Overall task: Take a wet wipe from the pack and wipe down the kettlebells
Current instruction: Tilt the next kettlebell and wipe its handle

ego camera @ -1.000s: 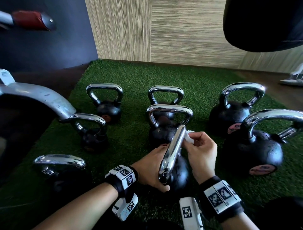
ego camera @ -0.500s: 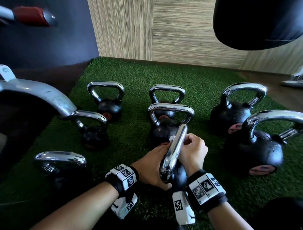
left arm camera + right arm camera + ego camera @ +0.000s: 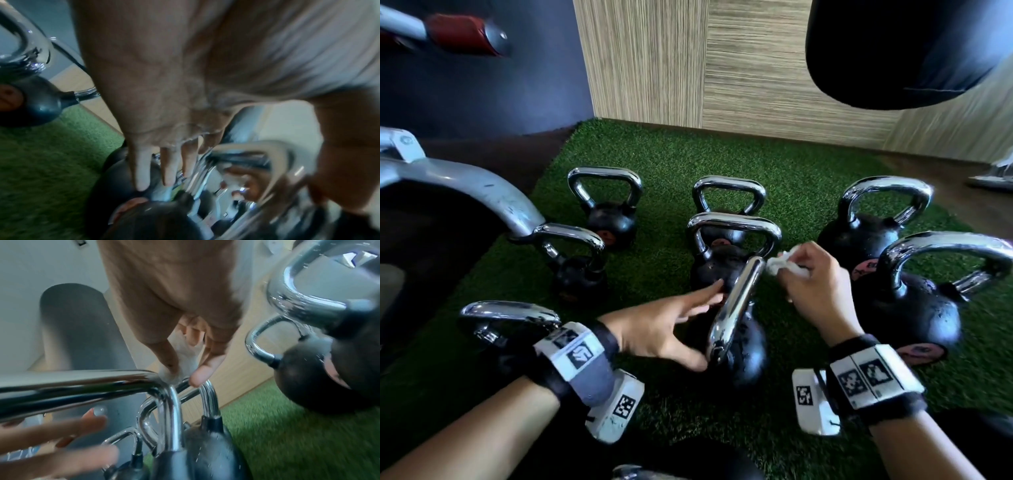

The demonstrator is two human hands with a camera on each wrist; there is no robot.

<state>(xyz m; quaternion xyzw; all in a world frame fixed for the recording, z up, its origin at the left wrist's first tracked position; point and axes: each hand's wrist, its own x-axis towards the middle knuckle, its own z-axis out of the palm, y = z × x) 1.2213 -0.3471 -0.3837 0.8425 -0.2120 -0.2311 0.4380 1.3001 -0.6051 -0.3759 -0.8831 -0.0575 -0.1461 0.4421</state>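
Observation:
The nearest kettlebell point(image 3: 746, 356) is black, and its chrome handle point(image 3: 736, 308) points away from me on the green turf. My right hand point(image 3: 791, 274) pinches a crumpled white wet wipe point(image 3: 784, 265) at the handle's far top corner. In the right wrist view the wipe point(image 3: 185, 353) sits between thumb and fingers and touches the handle's bend point(image 3: 156, 378). My left hand point(image 3: 688, 318) is on the handle's left side with its fingers straight and spread. Its thumb lies near the handle's base. The left wrist view, blurred, shows straight fingers point(image 3: 141, 170) over a black kettlebell body. No wipe pack is in view.
Several more chrome-handled kettlebells stand on the turf mat point(image 3: 671, 164), with a large one point(image 3: 907, 308) close to my right hand and one point(image 3: 510, 315) at the near left. A grey metal machine frame point(image 3: 465, 185) curves in from the left. A black bag point(image 3: 893, 51) hangs at the upper right.
My left hand has let go of the near kettlebell and spread its fingers. My right hand has moved up and to the right with the wipe, to the handle's far end.

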